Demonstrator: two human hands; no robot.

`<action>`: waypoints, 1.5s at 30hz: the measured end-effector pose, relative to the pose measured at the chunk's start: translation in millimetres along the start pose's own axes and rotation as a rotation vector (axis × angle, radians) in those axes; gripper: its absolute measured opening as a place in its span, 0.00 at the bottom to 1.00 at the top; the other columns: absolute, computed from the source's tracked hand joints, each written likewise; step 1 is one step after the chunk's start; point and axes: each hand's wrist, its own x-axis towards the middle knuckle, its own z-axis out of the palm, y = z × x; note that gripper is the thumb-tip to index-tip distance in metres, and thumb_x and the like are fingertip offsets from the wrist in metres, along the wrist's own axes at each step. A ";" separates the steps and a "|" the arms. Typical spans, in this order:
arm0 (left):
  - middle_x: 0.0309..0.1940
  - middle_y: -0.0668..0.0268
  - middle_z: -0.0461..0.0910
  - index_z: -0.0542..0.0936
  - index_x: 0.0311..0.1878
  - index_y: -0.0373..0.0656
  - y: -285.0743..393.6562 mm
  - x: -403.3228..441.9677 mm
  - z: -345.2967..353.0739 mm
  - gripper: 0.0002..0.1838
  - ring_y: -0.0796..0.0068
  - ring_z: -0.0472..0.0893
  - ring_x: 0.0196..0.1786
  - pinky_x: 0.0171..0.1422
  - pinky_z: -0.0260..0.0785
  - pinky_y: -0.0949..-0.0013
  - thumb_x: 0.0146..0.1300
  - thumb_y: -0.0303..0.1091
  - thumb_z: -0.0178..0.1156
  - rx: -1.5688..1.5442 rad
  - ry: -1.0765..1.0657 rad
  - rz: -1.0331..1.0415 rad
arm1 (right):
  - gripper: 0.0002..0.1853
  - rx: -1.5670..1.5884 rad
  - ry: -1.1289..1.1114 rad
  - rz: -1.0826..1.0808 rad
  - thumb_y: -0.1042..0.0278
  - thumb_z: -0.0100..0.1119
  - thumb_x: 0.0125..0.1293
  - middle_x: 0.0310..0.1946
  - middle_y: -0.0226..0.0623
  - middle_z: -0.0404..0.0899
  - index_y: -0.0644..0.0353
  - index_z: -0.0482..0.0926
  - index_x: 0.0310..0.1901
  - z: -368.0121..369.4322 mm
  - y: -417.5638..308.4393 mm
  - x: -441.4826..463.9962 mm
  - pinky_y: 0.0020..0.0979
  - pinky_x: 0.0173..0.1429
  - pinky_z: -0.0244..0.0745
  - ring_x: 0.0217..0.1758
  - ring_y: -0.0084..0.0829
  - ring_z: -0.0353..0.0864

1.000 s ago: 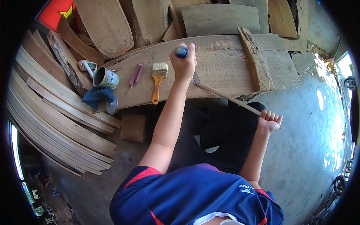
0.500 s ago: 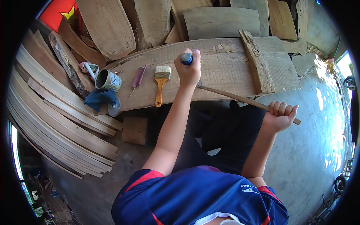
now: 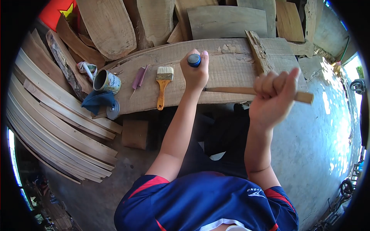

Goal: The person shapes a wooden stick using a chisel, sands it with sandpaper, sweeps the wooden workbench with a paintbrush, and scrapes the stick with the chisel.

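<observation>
My left hand is closed around an upright blue-handled chisel, its grey metal cap facing up. The blade is hidden below my fist, over the thick plank. My right hand is closed, slightly blurred, on the wooden handle of a hammer. That handle runs left toward my left wrist, where the head is mostly hidden. Left of my left hand, a paintbrush with a wooden handle and a thin purple item lie on the plank.
A rough wood strip crosses the plank at right. At left stand an open tin can, a blue cloth and a small clear round piece. Long stacked slats lie farther left. Boards lean behind; a wooden block sits below.
My right hand has risen toward the camera and moved slightly up and left in view, lifting the hammer's handle end. My left hand stays on the chisel almost unmoved.
</observation>
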 end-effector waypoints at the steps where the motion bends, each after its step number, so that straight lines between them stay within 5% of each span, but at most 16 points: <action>1: 0.12 0.76 0.60 0.60 0.15 0.43 -0.4 -1.2 -0.9 0.20 0.88 0.59 0.18 0.22 0.51 0.77 0.60 0.27 0.56 0.000 0.002 0.000 | 0.25 -0.072 -0.029 -0.024 0.54 0.38 0.73 0.10 0.24 0.44 0.51 0.50 0.17 10.3 2.2 4.0 0.26 0.19 0.39 0.14 0.18 0.39; 7: 0.12 0.76 0.60 0.61 0.16 0.42 0.9 -4.5 -3.0 0.19 0.87 0.58 0.19 0.23 0.51 0.76 0.60 0.28 0.57 0.006 0.053 -0.015 | 0.28 -0.317 -0.127 -0.101 0.51 0.47 0.69 0.07 0.25 0.58 0.54 0.61 0.12 50.6 29.1 31.1 0.23 0.17 0.45 0.11 0.15 0.51; 14: 0.13 0.75 0.65 0.61 0.19 0.45 11.4 -4.7 -8.8 0.18 0.89 0.63 0.12 0.15 0.54 0.81 0.63 0.28 0.55 -0.198 0.112 -0.075 | 0.27 -0.369 -0.117 -0.026 0.50 0.48 0.68 0.08 0.25 0.61 0.53 0.64 0.12 57.1 33.5 42.8 0.21 0.18 0.47 0.11 0.15 0.55; 20: 0.10 0.76 0.58 0.59 0.19 0.48 -4.7 -3.0 -63.3 0.18 0.85 0.57 0.10 0.15 0.50 0.76 0.60 0.31 0.55 -0.453 0.388 -0.203 | 0.24 -0.040 0.202 0.060 0.54 0.39 0.72 0.10 0.22 0.43 0.49 0.50 0.16 -70.7 -6.1 31.2 0.27 0.18 0.42 0.13 0.20 0.41; 27: 0.08 0.77 0.55 0.60 0.16 0.50 1.4 -8.4 -57.8 0.19 0.84 0.53 0.09 0.17 0.48 0.75 0.59 0.35 0.56 -0.405 0.463 -0.253 | 0.24 0.201 0.522 0.221 0.53 0.38 0.72 0.13 0.24 0.48 0.49 0.52 0.16 -226.7 10.3 -19.5 0.28 0.28 0.54 0.18 0.22 0.50; 31: 0.10 0.75 0.59 0.60 0.19 0.48 3.1 -8.5 -46.9 0.17 0.85 0.58 0.10 0.17 0.52 0.76 0.60 0.31 0.55 -0.396 0.349 -0.230 | 0.24 0.456 0.575 0.251 0.53 0.39 0.71 0.12 0.24 0.49 0.50 0.54 0.16 -248.8 11.6 -29.1 0.27 0.28 0.54 0.18 0.23 0.50; 38: 0.09 0.76 0.57 0.60 0.18 0.48 16.4 -4.8 -11.8 0.19 0.85 0.57 0.10 0.15 0.49 0.76 0.60 0.31 0.58 -0.301 0.163 -0.204 | 0.26 0.419 0.466 0.196 0.48 0.38 0.71 0.10 0.23 0.46 0.49 0.53 0.15 -238.2 8.6 -26.0 0.26 0.22 0.45 0.15 0.22 0.44; 41: 0.11 0.74 0.60 0.61 0.19 0.47 23.3 -1.4 5.6 0.18 0.85 0.59 0.10 0.14 0.50 0.77 0.60 0.31 0.59 -0.258 0.039 -0.160 | 0.30 0.323 0.699 0.114 0.42 0.38 0.69 0.09 0.22 0.42 0.49 0.50 0.13 -191.4 -12.5 -17.4 0.26 0.21 0.41 0.14 0.22 0.40; 45: 0.11 0.74 0.62 0.62 0.19 0.47 85.7 10.1 24.7 0.18 0.86 0.59 0.10 0.14 0.50 0.78 0.59 0.32 0.60 -0.185 -0.004 0.001 | 0.29 0.407 0.549 0.059 0.43 0.38 0.70 0.09 0.22 0.42 0.48 0.49 0.13 -174.6 -33.7 -15.2 0.26 0.22 0.40 0.14 0.22 0.40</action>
